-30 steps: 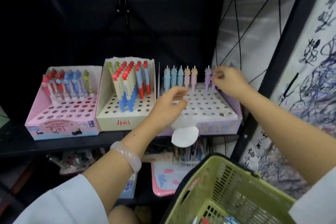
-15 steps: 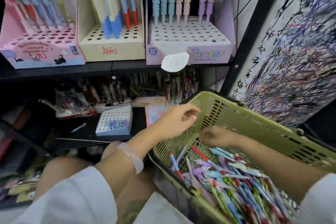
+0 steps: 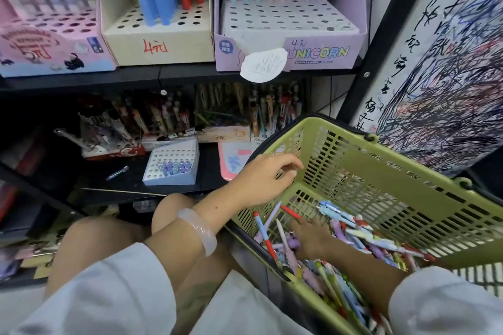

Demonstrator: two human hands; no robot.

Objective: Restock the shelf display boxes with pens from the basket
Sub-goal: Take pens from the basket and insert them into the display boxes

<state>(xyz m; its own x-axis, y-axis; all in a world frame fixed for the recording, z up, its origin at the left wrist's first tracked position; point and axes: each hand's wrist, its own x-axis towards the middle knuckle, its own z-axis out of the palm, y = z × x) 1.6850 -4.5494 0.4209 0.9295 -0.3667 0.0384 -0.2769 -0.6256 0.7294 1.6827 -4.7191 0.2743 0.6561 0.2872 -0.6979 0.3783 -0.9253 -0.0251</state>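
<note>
A green plastic basket point(image 3: 386, 168) at the lower right holds a heap of mixed pens point(image 3: 351, 234). My left hand point(image 3: 268, 178) hovers over the basket's near corner, fingers apart and holding nothing. My right hand point(image 3: 313, 238) is down inside the basket among the pens; whether its fingers grip one I cannot tell. On the shelf above stand three display boxes: a purple "UNICORN" box point(image 3: 321, 53) with pastel pens in its back row, a cream box point(image 3: 163, 43) with blue and red pens, and a pink box point(image 3: 49, 49).
A black shelf edge point(image 3: 163, 76) runs under the boxes, with a white paper tag point(image 3: 262, 64) hanging from it. The lower shelf holds more pen boxes and a small white holed tray point(image 3: 171, 168). A scribbled test sheet point(image 3: 449, 62) covers the right side. My knees are below.
Both hands left the UNICORN box and came down to the basket. My view dropped from the shelf to the basket, and my right hand went deeper among the pens.
</note>
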